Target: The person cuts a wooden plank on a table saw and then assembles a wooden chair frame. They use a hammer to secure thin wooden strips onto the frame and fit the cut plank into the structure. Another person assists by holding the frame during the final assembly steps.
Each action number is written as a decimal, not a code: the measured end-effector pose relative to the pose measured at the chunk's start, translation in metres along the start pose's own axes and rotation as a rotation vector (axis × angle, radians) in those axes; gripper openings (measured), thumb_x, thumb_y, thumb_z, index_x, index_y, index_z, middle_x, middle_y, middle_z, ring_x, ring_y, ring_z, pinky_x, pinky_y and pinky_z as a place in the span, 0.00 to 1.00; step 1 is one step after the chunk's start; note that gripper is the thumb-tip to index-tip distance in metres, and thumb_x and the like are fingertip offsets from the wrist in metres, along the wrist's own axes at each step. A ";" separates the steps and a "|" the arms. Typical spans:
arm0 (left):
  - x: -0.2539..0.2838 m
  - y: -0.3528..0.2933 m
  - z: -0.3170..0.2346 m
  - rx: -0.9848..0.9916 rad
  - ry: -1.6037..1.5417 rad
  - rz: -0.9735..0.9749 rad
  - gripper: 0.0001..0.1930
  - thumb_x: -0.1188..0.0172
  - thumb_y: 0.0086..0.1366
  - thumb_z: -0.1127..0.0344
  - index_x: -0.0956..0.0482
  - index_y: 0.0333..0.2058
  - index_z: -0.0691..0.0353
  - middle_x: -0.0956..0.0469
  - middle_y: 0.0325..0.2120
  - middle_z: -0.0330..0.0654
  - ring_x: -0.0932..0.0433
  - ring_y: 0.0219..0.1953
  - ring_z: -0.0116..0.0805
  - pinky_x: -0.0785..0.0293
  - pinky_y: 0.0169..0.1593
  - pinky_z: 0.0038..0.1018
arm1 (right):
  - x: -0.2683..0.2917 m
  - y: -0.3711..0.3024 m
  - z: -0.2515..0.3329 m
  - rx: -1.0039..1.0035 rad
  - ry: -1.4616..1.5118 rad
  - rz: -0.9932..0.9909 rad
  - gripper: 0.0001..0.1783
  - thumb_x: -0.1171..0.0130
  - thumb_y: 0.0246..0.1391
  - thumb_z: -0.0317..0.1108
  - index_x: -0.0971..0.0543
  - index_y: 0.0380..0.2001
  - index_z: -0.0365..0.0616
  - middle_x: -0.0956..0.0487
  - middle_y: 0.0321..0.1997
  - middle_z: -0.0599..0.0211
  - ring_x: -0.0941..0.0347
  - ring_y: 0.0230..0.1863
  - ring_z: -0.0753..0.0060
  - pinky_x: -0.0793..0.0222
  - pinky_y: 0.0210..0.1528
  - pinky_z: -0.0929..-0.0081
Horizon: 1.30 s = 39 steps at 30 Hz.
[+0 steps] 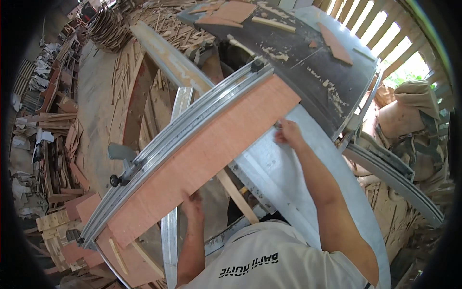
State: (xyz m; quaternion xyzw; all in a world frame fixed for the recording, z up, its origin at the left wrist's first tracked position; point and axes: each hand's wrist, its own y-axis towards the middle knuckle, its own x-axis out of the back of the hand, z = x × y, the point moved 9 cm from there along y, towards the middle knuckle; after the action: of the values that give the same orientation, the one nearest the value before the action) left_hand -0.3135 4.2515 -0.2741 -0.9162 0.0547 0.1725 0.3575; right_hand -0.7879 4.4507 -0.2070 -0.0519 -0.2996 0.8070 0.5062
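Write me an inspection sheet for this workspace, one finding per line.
Surface: grey metal table beside a dark tabletop, patchily marked.
Work pieces: long reddish board lying along a metal rail.
Clutter: board scraps on the dark tabletop; heaped offcuts at left.
Hands: left hand and right hand at the board's near edge; grip unclear.
Cables: nothing seen.
Surroundings: slatted wall, upper right; bundle of wood strips on the floor.

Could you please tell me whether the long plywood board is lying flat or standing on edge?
Lying flat: the plywood board shows its broad face upward, alongside the metal rail.
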 end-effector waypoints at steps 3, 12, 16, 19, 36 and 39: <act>0.005 0.009 -0.008 -0.125 -0.092 -0.047 0.25 0.46 0.70 0.43 0.27 0.51 0.61 0.22 0.40 0.38 0.26 0.38 0.30 0.33 0.41 0.27 | -0.012 0.022 0.017 0.076 -0.084 0.012 0.26 0.54 0.67 0.50 0.24 0.34 0.34 0.22 0.20 0.58 0.25 0.15 0.68 0.29 0.16 0.70; 0.001 -0.002 -0.019 -0.181 -0.080 0.017 0.28 0.49 0.71 0.43 0.28 0.55 0.63 0.22 0.46 0.43 0.24 0.46 0.36 0.27 0.52 0.29 | -0.020 0.020 0.005 0.090 -0.082 0.144 0.22 0.57 0.69 0.45 0.27 0.35 0.34 0.22 0.20 0.58 0.23 0.15 0.68 0.26 0.16 0.72; 0.004 0.000 -0.015 -0.127 -0.040 -0.056 0.31 0.48 0.70 0.38 0.30 0.57 0.59 0.25 0.49 0.43 0.28 0.51 0.36 0.33 0.53 0.30 | -0.019 0.017 0.011 0.083 -0.071 0.153 0.22 0.56 0.69 0.44 0.27 0.34 0.33 0.22 0.20 0.58 0.23 0.16 0.67 0.25 0.17 0.71; 0.009 -0.010 -0.015 0.025 0.121 -0.078 0.29 0.47 0.69 0.39 0.26 0.52 0.60 0.21 0.40 0.40 0.24 0.45 0.35 0.30 0.50 0.32 | -0.020 0.016 0.014 0.071 -0.054 0.151 0.21 0.56 0.69 0.43 0.27 0.34 0.32 0.22 0.20 0.57 0.23 0.16 0.67 0.25 0.17 0.71; -0.210 0.049 -0.166 -1.488 1.646 -0.192 0.50 0.24 0.44 0.39 0.34 0.59 0.63 0.39 0.59 0.54 0.44 0.64 0.59 0.48 0.66 0.55 | -0.039 0.042 0.028 0.056 -0.051 0.127 0.20 0.55 0.68 0.41 0.26 0.35 0.31 0.20 0.21 0.54 0.22 0.17 0.66 0.24 0.18 0.70; -0.212 0.061 -0.174 -1.557 1.619 -0.184 0.49 0.24 0.44 0.39 0.34 0.59 0.63 0.37 0.57 0.53 0.42 0.62 0.56 0.49 0.67 0.55 | -0.049 0.048 0.037 0.046 -0.046 0.122 0.21 0.54 0.68 0.42 0.25 0.35 0.32 0.21 0.20 0.56 0.22 0.16 0.67 0.25 0.18 0.71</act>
State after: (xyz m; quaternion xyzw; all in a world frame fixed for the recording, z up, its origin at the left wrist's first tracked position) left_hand -0.4774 4.0841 -0.1189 -0.7325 0.0802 -0.5124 -0.4410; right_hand -0.8160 4.3783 -0.2138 -0.0397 -0.2890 0.8440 0.4500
